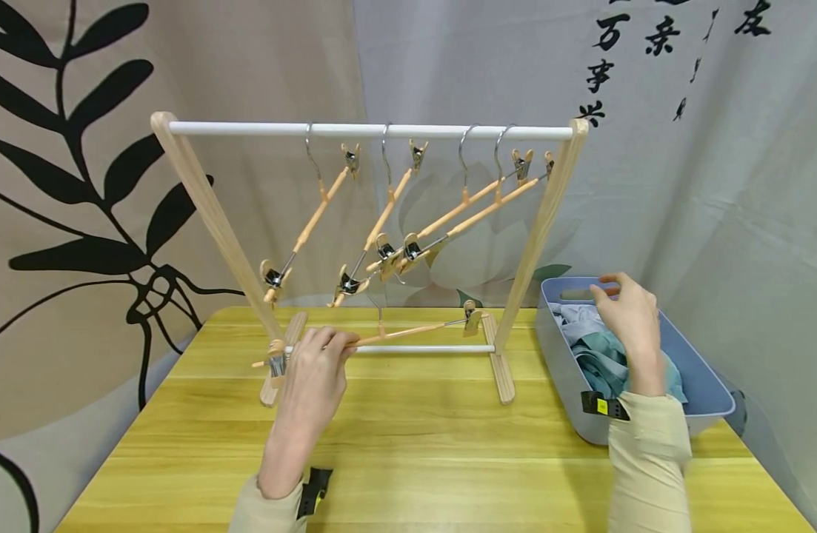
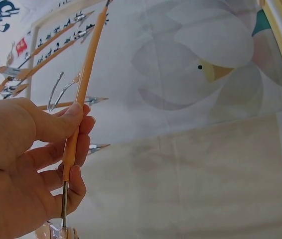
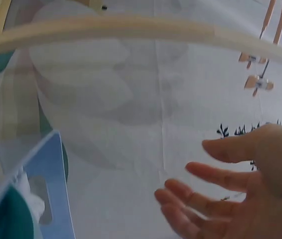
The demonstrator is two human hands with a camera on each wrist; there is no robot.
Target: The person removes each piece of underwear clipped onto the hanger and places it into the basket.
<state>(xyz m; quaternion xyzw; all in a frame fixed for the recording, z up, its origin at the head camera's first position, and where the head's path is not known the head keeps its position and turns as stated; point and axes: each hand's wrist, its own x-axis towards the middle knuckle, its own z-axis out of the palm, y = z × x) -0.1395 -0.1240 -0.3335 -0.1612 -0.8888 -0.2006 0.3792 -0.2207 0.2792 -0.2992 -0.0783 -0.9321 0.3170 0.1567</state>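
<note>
My left hand (image 1: pixel 312 377) grips the wooden bar of a clip hanger (image 1: pixel 415 332), thumb on one side and curled fingers on the other in the left wrist view. This hanger is held low, in front of the rack's lower bar, its hook pointing up and a metal clip at each end. My right hand (image 1: pixel 629 318) is over a blue-grey plastic basket (image 1: pixel 704 381), fingers loosely bent and holding nothing. Inside the basket lie a teal cloth (image 1: pixel 598 363) and a pale grey-blue cloth (image 1: pixel 575 320), partly hidden behind the right hand and wrist.
A small wooden drying rack (image 1: pixel 211 215) with a white top rail (image 1: pixel 248 129) stands at the back of the wooden table (image 1: pixel 448 459). Several bare clip hangers (image 1: pixel 321 215) hang from that rail, two of them close together on the right. A printed curtain is behind.
</note>
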